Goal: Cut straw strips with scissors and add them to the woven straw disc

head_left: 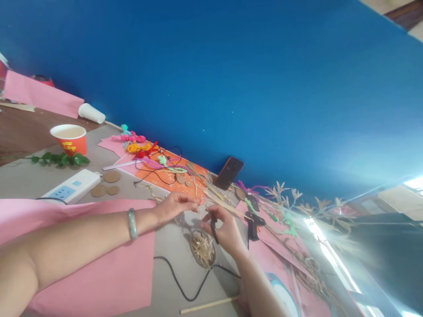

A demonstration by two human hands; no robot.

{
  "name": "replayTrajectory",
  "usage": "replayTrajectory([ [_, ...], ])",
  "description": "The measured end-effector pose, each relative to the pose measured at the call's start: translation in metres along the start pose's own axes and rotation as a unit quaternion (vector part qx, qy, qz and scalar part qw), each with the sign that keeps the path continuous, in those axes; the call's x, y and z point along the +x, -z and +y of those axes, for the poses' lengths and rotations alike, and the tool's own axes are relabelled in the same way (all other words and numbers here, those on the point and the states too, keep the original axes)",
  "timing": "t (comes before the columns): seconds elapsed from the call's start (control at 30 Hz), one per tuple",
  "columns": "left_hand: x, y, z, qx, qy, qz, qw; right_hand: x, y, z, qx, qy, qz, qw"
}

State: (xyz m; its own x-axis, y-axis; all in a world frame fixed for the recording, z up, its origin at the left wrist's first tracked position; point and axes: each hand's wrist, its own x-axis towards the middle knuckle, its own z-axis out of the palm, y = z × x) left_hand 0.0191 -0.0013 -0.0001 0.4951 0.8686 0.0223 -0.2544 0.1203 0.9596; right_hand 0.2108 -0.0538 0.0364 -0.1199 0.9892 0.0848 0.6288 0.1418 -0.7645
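Note:
My left hand [175,207], wearing a pale green bangle [132,223] on its wrist, has thumb and fingers pinched together. What it pinches is too small and blurred to name. Close beside it on the right, my right hand [224,229] is closed around scissors with black handles [214,228]; their blades are hard to see. Just below the hands, a small round dish [202,250] holds pale, straw-like clippings. The fingertips of both hands nearly meet above the grey table [172,251].
Pink paper [99,273] lies under my left forearm. A power strip [71,187], paper cup [69,138] and green leafy sprig [61,158] are left. A phone [229,172] leans on the blue wall [211,79]. A black glue gun [255,222] and dried stems [317,264] lie right; a black cable [188,298] crosses the front.

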Motion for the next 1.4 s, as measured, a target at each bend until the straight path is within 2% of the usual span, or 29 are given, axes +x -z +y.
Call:
replayTrajectory([
  [0.13, 0.0015, 0.0001, -0.0028, -0.013, 0.015, 0.0, 1.0, -0.0032, 0.0065, -0.0022, -0.216, 0.088, 0.039, 0.972],
  [0.33, 0.0009, 0.0, -0.002, 0.004, 0.01, -0.024, 1.0, -0.0045, 0.0081, -0.0005, -0.304, 0.153, 0.054, 0.939],
  [0.67, -0.0005, 0.0006, 0.001, 0.035, -0.012, -0.055, 0.998, -0.0053, 0.0056, 0.0019, -0.292, 0.086, 0.038, 0.952],
  [1.2, -0.0022, 0.0007, 0.0026, 0.057, -0.014, -0.052, 0.997, -0.0041, 0.006, 0.0049, -0.281, 0.051, 0.033, 0.958],
  [1.3, -0.0023, 0.0006, 0.0032, 0.061, -0.017, -0.055, 0.997, -0.0036, 0.0061, 0.0054, -0.252, 0.048, 0.046, 0.965],
  [1.4, -0.0014, 0.0003, 0.0009, 0.032, 0.002, -0.029, 0.999, -0.0023, 0.0081, 0.0059, -0.181, 0.03, 0.07, 0.981],
])
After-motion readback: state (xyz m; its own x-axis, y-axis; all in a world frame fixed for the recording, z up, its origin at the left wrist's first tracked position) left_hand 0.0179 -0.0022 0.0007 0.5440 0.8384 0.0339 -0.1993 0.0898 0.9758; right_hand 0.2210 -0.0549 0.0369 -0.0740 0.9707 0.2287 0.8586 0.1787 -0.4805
